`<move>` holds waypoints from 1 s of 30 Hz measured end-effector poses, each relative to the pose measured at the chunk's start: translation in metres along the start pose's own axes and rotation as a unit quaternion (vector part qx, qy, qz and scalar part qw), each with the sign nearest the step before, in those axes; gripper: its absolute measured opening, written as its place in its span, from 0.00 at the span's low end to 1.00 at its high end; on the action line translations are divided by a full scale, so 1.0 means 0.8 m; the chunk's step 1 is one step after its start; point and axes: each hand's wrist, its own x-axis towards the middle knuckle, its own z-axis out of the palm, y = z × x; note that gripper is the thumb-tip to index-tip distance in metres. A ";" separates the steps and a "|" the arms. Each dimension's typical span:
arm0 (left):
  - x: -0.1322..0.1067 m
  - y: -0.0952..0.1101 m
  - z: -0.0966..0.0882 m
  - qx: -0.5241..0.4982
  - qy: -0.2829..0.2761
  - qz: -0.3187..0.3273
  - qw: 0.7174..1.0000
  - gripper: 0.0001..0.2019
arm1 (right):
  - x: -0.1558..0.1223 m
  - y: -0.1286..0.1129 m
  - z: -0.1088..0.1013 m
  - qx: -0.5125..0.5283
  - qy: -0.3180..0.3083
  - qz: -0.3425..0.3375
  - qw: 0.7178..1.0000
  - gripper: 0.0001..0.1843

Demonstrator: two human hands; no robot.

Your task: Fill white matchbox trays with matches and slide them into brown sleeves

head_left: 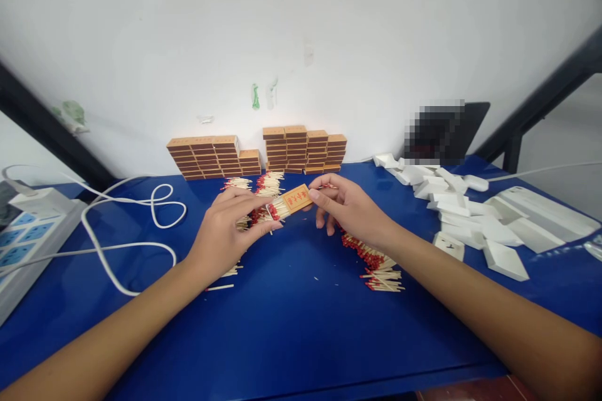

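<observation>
Landmark: the held matchbox [297, 199], its two ends taken up by the left hand [228, 225] and right hand [348, 203]. Room to pass: nearer us than the matchbox, we list a broad bare stretch of blue tabletop [282, 332] between the forearms. Obstacles: behind it, stacked matchboxes [207, 159] against the wall [301, 18]; well left, a looped white cable [98, 248] and power strip [35, 263]; nearer and right, a match pile [383, 278]; well right, scattered white pieces [505, 261].
</observation>
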 end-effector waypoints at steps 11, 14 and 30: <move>-0.003 0.015 0.000 0.001 0.002 0.021 1.000 0.31 | -0.029 -0.001 0.033 0.007 -0.125 -0.012 0.992 0.30; -0.005 0.016 0.001 0.003 0.006 0.031 0.999 0.34 | -0.035 -0.003 0.038 0.005 -0.134 -0.021 0.991 0.30; 0.011 -0.005 -0.016 0.007 0.011 -0.082 0.997 0.25 | 0.055 -0.031 0.024 -0.392 -0.100 -0.235 0.884 0.19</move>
